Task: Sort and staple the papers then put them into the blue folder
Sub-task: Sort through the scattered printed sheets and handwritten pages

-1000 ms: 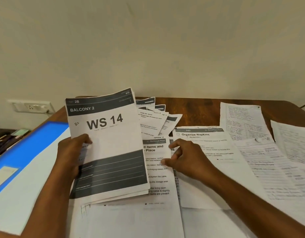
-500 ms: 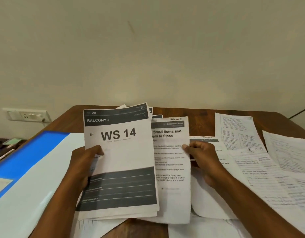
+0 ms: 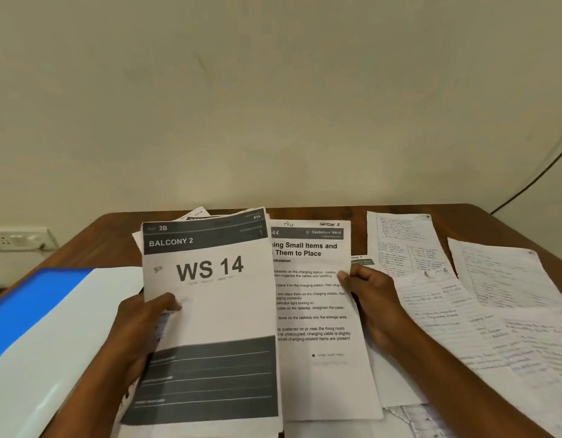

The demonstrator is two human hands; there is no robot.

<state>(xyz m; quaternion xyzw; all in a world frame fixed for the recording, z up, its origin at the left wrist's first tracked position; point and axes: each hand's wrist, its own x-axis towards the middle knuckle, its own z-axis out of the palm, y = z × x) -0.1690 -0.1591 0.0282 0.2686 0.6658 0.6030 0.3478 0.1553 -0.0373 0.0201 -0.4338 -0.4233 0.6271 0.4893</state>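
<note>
Papers point(image 3: 210, 298) in both hands point(image 3: 137, 330).

A dark brown wooden desk point(image 3: 336, 213) stands with its far edge against a plain cream wall point(image 3: 273, 99), a white socket plate point(image 3: 18, 238) beyond its left edge and a dark cable point(image 3: 538, 175) hanging past its far right corner.

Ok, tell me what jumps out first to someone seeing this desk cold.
The bold "WS 14" cover sheet at centre, topping a stack gripped by the left hand. Just right of it, the right hand pinches the edge of a printed sheet titled "Small Items". A bright blue folder lies open at the left, and handwritten pages are spread over the wooden table at the right.
</note>
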